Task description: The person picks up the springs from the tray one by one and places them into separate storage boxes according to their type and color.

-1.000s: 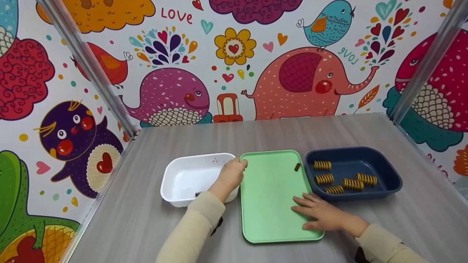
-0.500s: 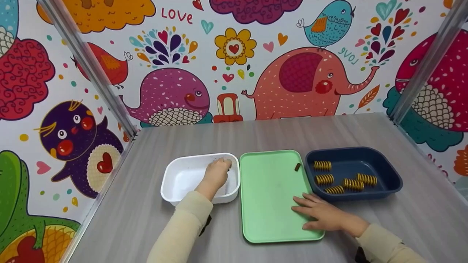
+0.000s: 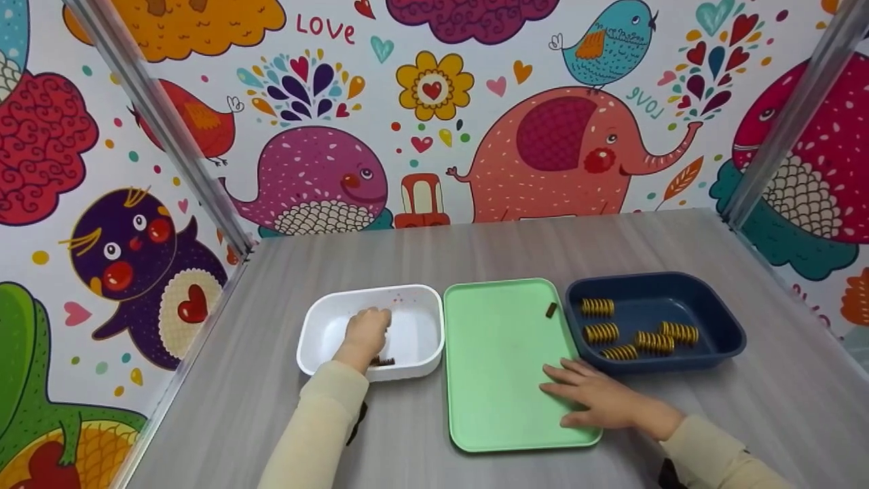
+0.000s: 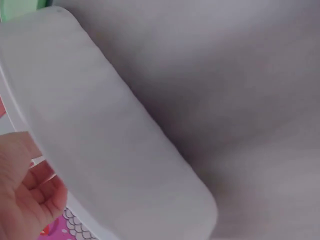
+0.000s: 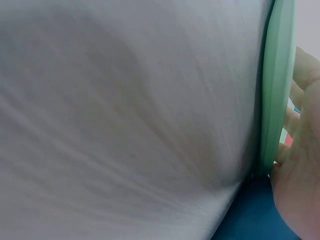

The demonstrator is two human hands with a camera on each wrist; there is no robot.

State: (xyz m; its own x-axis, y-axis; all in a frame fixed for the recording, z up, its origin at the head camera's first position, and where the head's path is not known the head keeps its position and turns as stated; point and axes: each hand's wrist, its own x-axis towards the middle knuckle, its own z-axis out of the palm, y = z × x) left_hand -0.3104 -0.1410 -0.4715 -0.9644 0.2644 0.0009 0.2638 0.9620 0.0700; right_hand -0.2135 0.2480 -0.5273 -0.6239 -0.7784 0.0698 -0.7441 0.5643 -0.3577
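My left hand [image 3: 366,333] reaches down into a white bin [image 3: 313,319] with its fingers curled. In the left wrist view the bin's wall [image 4: 100,125] hides the fingertips of the left hand [image 4: 30,190], so whether they pinch anything is hidden. Small dark-brown ridged pieces [image 3: 384,362] lie in the bin, close to that hand. My right hand [image 3: 601,397] rests with spread fingers on the right edge of a light-green tray [image 3: 506,367]. A small brown piece [image 3: 551,310] lies near the tray's far right corner.
A navy bin [image 3: 719,339] stands right of the tray and holds several yellow-and-black ridged rolls [image 3: 655,341]. Both bins and the tray sit side by side on a grey wood-grain table [image 3: 380,435]. A wall with cartoon animals [image 3: 434,163] rises behind.
My left hand has moved left, from the tray's left edge into the white bin. Dark pieces in the bin show more now. The right hand has stayed in place.
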